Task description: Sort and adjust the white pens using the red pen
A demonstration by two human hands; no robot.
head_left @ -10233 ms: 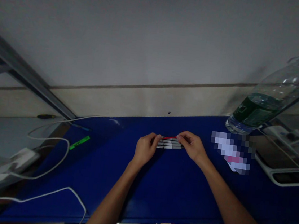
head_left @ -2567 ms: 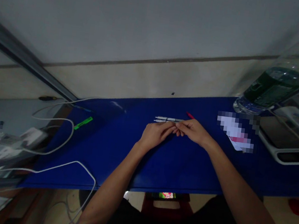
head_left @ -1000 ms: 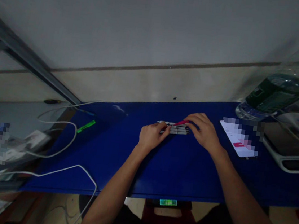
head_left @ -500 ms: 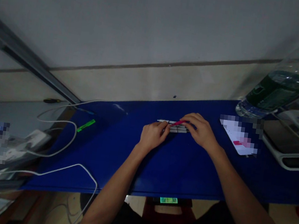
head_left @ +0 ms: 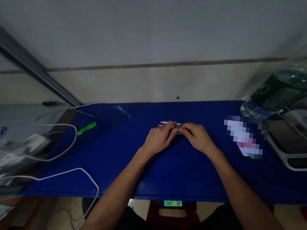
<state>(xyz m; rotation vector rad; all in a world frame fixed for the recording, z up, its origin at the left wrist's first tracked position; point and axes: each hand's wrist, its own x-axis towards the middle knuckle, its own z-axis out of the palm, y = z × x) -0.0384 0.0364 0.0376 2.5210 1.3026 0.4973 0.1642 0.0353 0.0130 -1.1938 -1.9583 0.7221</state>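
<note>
The left hand [head_left: 158, 140] and right hand [head_left: 197, 137] meet fingertip to fingertip over the pens [head_left: 166, 123] on the blue table [head_left: 180, 167]. Both are curled narrow, apparently pinching the pens together to keep them bunched; the exact grip is hidden.

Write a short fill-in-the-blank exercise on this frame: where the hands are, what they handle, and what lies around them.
1. Both hands, the left hand and the right hand, meet over a small bunch of white ____.
2. The tabletop under them is coloured ____.
3. A bright ____ marker lies near the table's left end, beside the white cables.
4. The big clear water bottle stands at the table's far ____ corner.

Missing words: pens; blue; green; right
</note>
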